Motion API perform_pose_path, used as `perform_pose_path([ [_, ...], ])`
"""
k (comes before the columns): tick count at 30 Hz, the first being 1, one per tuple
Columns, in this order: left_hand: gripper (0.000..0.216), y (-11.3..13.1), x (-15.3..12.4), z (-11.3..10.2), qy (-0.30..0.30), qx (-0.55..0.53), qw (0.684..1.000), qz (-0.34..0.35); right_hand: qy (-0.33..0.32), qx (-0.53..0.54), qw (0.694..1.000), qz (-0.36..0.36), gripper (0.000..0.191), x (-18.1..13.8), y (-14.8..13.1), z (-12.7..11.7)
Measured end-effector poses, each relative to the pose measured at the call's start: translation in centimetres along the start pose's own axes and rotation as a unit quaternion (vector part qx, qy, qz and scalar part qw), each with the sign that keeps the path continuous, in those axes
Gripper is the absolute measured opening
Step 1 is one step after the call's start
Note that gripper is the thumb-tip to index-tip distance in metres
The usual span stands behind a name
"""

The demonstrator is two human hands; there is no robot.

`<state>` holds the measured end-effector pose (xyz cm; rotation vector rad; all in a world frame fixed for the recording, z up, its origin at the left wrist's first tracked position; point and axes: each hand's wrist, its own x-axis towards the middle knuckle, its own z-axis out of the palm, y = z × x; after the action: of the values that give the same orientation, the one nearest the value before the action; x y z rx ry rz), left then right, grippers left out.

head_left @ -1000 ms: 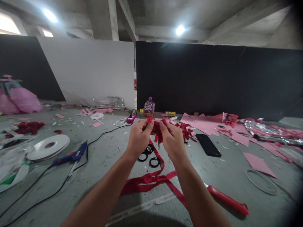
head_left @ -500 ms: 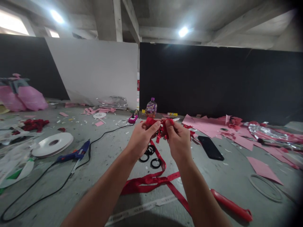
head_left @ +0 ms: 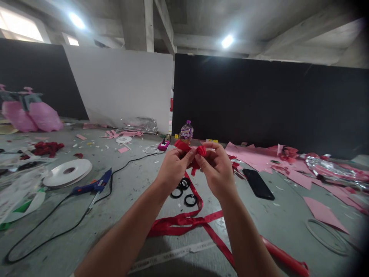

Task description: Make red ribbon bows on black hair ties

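Observation:
Both hands hold a red ribbon above the middle of the table. My left hand pinches it between thumb and fingers. My right hand has its thumb against a small rolled or folded part of the ribbon, its fingers curled behind. Below the hands lie several black rings. A long red ribbon strip runs in folds over the table between my forearms. Near it lies a white printed ribbon.
To the left lie a blue glue gun with its black cord and a white spool. On the right are a phone, a red-handled tool and pink sheets. A bottle stands at the back.
My right hand has turned and its fingers have lifted and loosened, showing the folded red part by its thumb. My left hand keeps its pinch. The whole view has shifted slightly.

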<state>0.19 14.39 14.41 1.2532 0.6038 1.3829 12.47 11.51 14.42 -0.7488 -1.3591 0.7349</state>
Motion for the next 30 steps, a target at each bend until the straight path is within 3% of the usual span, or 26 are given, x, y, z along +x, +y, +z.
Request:
perform_pose_path([
  [8, 0.039, -0.5, 0.2, 0.1, 0.032, -0.046, 0.998, 0.02, -0.017, -0.006, 0.998, -0.06, 0.027, -0.4, 0.2, 0.3],
  [20, 0.042, 0.8, -0.1, 0.8, 0.057, -0.109, 0.992, -0.017, -0.059, 0.04, 0.996, -0.06, 0.026, -0.4, 0.5, -0.1],
  [25, 0.035, 0.4, -0.2, 0.7, 0.046, -0.069, 0.996, 0.012, -0.036, 0.047, 0.998, -0.031, 0.024, -0.2, -0.1, -0.1],
  [30, 0.022, 0.6, -0.7, 0.5, 0.0, 0.049, 0.998, 0.048, 0.018, -0.085, 0.996, -0.013, 0.022, 0.0, -0.6, -0.4],
])
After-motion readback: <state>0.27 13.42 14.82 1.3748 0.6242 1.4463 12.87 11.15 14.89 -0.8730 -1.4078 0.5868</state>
